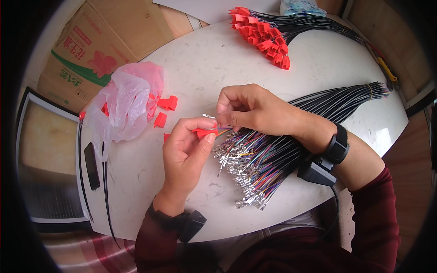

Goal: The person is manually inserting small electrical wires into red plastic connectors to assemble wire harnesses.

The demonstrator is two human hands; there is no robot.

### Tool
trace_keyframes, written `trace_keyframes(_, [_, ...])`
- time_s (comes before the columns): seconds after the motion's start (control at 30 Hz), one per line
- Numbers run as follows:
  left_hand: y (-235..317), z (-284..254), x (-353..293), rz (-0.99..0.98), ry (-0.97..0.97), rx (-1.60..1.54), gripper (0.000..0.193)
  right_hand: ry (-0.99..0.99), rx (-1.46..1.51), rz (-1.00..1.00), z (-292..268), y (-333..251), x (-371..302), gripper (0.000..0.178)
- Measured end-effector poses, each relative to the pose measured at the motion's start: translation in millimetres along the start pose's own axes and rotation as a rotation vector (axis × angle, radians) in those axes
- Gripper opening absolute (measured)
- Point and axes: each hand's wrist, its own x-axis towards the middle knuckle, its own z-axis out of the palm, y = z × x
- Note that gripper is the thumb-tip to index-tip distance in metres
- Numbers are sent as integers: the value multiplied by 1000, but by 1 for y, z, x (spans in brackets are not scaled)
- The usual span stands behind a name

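Left fingers [205,144] grip red connector [207,133], likely light, stiff, best held by sidewalls; right fingers [239,119] pinch silver terminal [209,116]

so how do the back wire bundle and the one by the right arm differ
The back bundle ends in red connectors, while the near bundle ends in bare metal terminals. The right arm partly hides the near bundle; neither arm covers the back bundle. Both have black cables and lie on the white table.
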Motion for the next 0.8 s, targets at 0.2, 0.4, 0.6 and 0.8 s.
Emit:
trace_keyframes(0.2, [0,1,0,-14,51,6,19,-42,-169,-14,3,-8,-2,17])
trace_keyframes(0.4, [1,1,0,-46,61,1,18,-50,-246,-50,5,-8,-3,14])
trace_keyframes(0.6, [1,1,0,-37,50,19,17,-60,18,-11,-2,-2,0,8])
trace_keyframes(0.8, [1,0,-1,-36,25,-7,18,-88,57,41,-4,-5,0,10])
